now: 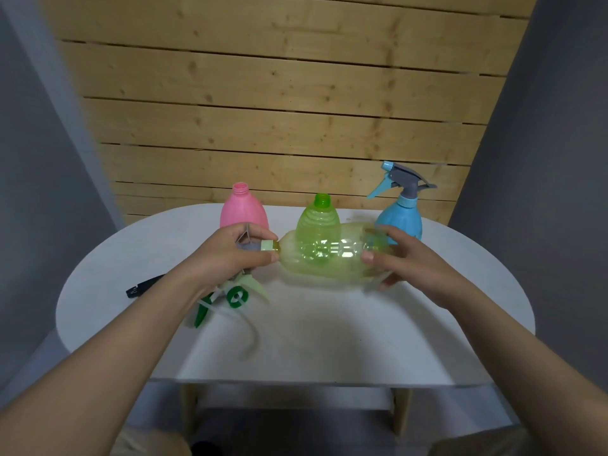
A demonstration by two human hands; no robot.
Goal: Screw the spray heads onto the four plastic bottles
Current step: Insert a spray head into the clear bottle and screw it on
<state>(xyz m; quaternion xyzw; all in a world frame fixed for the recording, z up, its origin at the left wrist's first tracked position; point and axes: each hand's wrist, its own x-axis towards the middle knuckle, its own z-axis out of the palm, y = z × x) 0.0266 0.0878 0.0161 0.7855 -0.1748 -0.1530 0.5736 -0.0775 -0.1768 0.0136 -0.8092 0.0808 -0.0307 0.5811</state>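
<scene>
I hold a clear yellow-green bottle (329, 258) sideways above the table, its neck pointing left. My left hand (230, 255) grips a pale green and grey spray head (266, 245) at that neck. My right hand (394, 258) clasps the bottle's base. Behind stand a pink bottle (243, 212) and a green bottle (318, 218), both with open necks. At the back right stands a blue bottle (399, 222) with a blue and grey spray head (399, 181) on it. A green spray head (230, 299) with a tube lies on the table under my left wrist.
The white oval table (329, 340) stands against a wooden slat wall. A black spray part (143, 286) lies at the table's left, partly hidden by my left forearm. Grey walls flank both sides.
</scene>
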